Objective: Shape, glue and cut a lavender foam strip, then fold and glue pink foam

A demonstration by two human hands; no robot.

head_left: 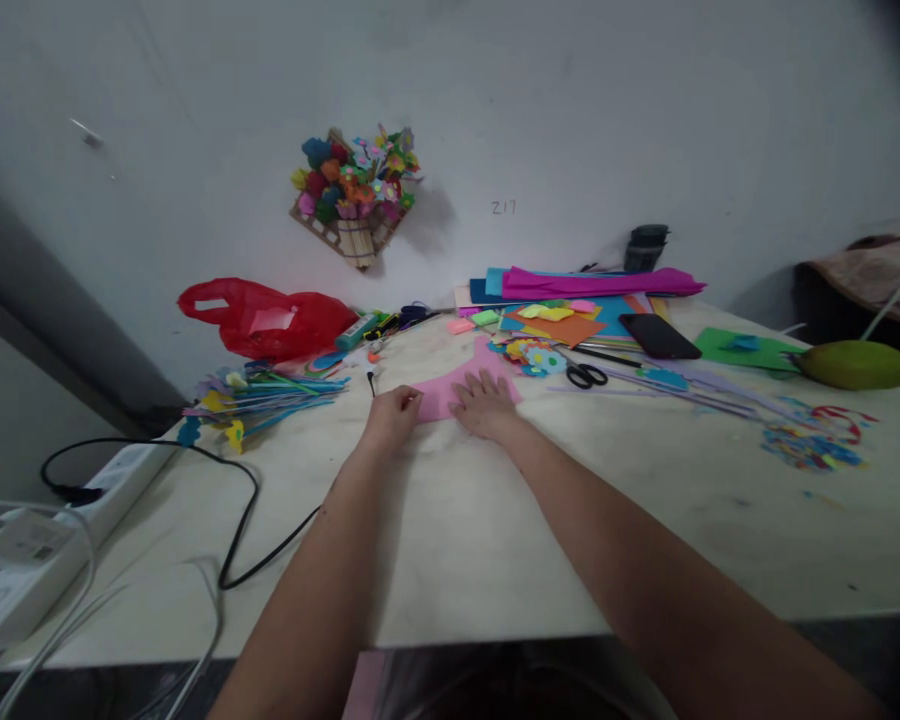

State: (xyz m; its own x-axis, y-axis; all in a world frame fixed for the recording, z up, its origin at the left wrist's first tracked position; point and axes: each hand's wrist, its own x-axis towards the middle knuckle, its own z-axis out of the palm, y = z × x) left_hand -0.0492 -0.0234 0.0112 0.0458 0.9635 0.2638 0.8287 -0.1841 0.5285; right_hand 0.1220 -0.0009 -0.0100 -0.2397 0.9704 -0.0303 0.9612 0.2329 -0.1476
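Note:
A pink sheet of paper [436, 397] lies flat on the white table in front of me, one part of it reaching up and away to the right. My right hand [484, 403] rests on it with the fingers spread, pressing it to the table. At its left edge my left hand [394, 414] is closed, thumb and finger pinching the paper. Just right of the sheet are a bunch of colourful paper flowers [534, 357] and black-handled scissors [586, 375].
A red plastic bag [266, 318] and more paper flowers [232, 400] lie to the left. A black cable [249, 512] loops near a white power strip [131, 470]. To the right are a phone [660, 336], a green fruit [859, 365], paper scraps [810, 445] and stacked coloured sheets [600, 284].

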